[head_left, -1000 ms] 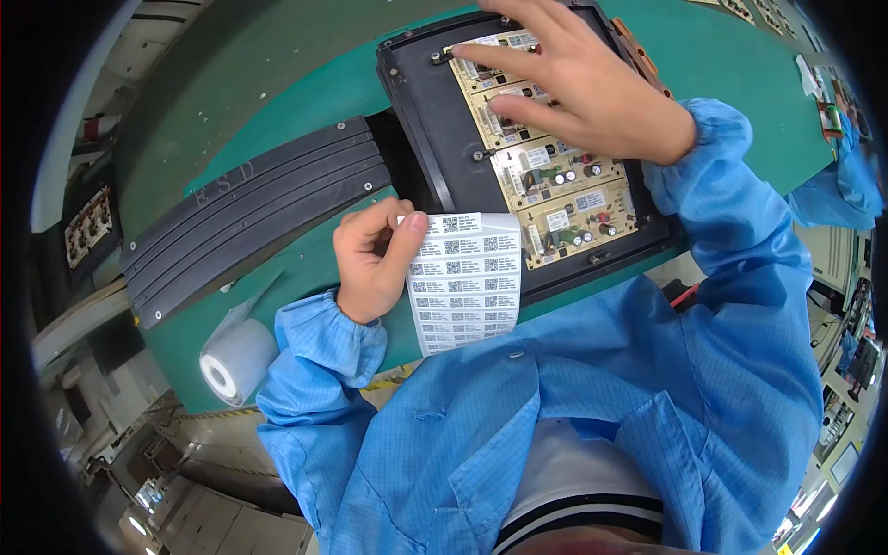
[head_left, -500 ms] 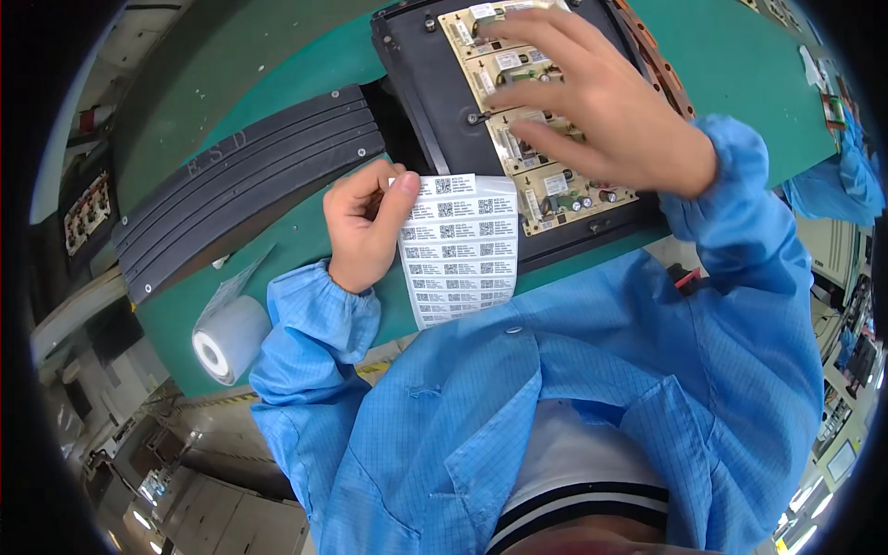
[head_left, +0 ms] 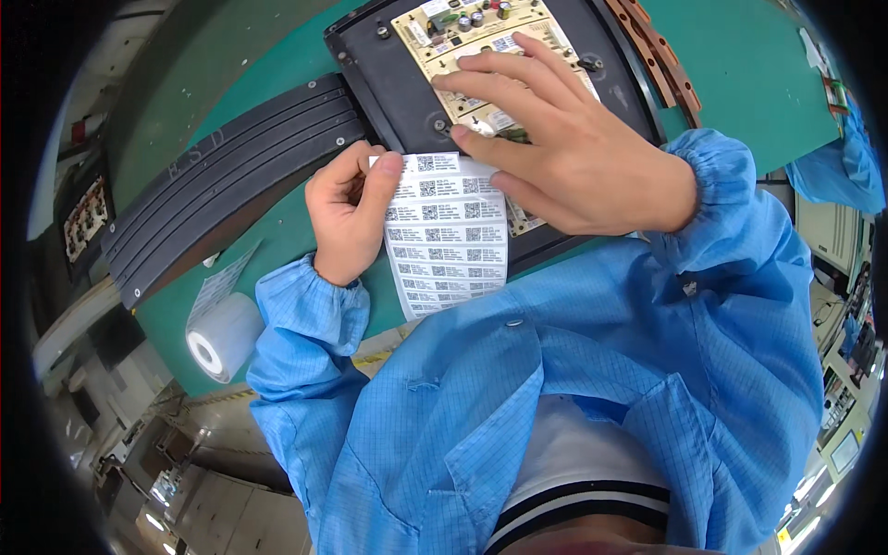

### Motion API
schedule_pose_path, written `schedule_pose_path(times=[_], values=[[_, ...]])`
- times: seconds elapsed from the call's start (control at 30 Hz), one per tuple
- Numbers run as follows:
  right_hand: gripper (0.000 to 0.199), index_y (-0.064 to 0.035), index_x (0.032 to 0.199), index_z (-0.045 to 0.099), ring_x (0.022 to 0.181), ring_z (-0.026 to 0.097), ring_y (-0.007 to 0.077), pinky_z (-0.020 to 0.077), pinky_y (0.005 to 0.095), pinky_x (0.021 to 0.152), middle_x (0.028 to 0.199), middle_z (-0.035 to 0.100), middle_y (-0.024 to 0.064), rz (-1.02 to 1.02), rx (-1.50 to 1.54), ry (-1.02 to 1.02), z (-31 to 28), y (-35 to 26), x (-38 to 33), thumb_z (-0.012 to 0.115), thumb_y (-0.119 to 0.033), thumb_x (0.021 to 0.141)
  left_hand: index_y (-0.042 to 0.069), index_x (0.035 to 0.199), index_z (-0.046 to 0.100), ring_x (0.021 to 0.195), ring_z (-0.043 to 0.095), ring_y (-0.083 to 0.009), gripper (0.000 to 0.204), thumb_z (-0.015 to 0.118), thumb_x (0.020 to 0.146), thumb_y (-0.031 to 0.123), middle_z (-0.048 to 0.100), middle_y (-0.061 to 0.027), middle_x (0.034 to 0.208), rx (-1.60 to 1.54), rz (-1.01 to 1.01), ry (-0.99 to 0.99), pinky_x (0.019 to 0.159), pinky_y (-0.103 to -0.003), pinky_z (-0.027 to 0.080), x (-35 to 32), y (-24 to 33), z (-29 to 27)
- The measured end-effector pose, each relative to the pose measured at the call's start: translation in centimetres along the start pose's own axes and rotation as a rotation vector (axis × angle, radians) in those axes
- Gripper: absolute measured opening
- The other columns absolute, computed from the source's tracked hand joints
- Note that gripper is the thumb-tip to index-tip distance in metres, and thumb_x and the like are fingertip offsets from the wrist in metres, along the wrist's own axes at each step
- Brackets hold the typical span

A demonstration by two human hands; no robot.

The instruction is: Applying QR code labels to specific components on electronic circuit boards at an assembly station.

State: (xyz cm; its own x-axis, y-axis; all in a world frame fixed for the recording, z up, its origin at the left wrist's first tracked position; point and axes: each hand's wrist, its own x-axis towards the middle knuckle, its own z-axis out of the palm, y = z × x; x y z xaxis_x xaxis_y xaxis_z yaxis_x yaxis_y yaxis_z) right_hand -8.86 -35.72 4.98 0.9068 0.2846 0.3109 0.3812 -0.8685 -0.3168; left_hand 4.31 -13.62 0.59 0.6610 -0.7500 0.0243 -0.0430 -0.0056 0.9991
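My left hand (head_left: 350, 208) pinches the top left corner of a white sheet of printed labels (head_left: 449, 248) between thumb and fingers. The sheet hangs down in front of my jacket. My right hand (head_left: 585, 153) is spread above a panel of tan circuit boards (head_left: 442, 51), with its thumb and the lower finger close to the sheet's upper right edge. It covers the middle of the panel, and nothing shows in its fingers. The boards carry small components and lie in a black tray (head_left: 365, 88).
A roll of labels (head_left: 231, 338) lies on the green mat (head_left: 740, 102) at the left, its loose end trailing upward. A ridged black rail (head_left: 236, 153) curves left from the tray. Brown slotted strips (head_left: 661, 55) lie along the tray's right side. Blue cloth (head_left: 837, 171) hangs far right.
My right hand has come down and left, toward the label sheet. The tray with the boards appears further left and up. My left hand and the sheet appear slightly further left and up.
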Motion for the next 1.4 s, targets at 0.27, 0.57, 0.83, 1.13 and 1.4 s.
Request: schedule_pose_path(times=[0.27,0.57,0.83,1.13,1.4], values=[[0.044,-0.0059,0.117,0.066,0.132,0.042,0.0367,0.0320,0.0525,0.111,0.137,0.048,0.0218,0.001,0.009,0.065,-0.2,1.3,-0.9,0.072,-0.032,0.083,0.003,0.070,0.049,0.065,0.043,-0.0027,0.031,0.063,0.096,0.010,0.056,0.0009,0.070,0.080,0.062,0.001,0.057,-0.020,0.033,-0.6,-0.4,-1.1],[0.046,-0.0020,0.133,0.050,0.121,0.048,0.0388,0.0383,0.0440,0.106,0.129,0.048,0.0243,0.468,0.136,0.204,-3.3,7.4,-3.4,0.058,-0.007,0.088,0.002,0.070,0.049,0.070,0.040,-0.0069,0.029,0.059,0.096,0.009,0.052,-0.0039,0.081,0.103,0.129,0.032,0.063,-0.022,0.032,-0.2,-0.9,-1.2],[0.048,-0.0055,0.133,0.052,0.118,0.053,0.0298,0.0412,0.0370,0.104,0.129,0.051,0.0161,0.463,0.594,0.523,-0.7,9.6,-3.2,0.055,0.002,0.086,-0.006,0.077,0.055,0.088,0.053,-0.0167,0.024,0.058,0.096,0.009,0.051,-0.0182,0.120,0.084,0.214,0.093,0.079,-0.027,0.043,0.2,-0.6,-0.2],[0.051,-0.0042,0.131,0.054,0.122,0.051,0.0360,0.0400,0.0397,0.106,0.132,0.048,0.0213,0.547,0.137,0.232,-3.8,6.6,-3.2,0.067,-0.018,0.084,-0.005,0.078,0.056,0.077,0.048,-0.0107,0.024,0.058,0.096,0.011,0.059,-0.0101,0.092,0.103,0.125,0.023,0.069,-0.025,0.038,-0.5,-0.8,-1.6],[0.045,-0.0025,0.118,0.060,0.106,0.059,0.0356,0.0470,0.0414,0.093,0.113,0.059,0.0219,0.536,0.076,0.395,-4.0,6.3,-3.4,0.071,-0.027,0.082,0.000,0.072,0.053,0.069,0.043,-0.0107,0.033,0.056,0.099,0.019,0.055,-0.0073,0.078,-0.033,0.117,0.002,0.062,-0.026,0.034,-0.2,-1.0,-1.3]])
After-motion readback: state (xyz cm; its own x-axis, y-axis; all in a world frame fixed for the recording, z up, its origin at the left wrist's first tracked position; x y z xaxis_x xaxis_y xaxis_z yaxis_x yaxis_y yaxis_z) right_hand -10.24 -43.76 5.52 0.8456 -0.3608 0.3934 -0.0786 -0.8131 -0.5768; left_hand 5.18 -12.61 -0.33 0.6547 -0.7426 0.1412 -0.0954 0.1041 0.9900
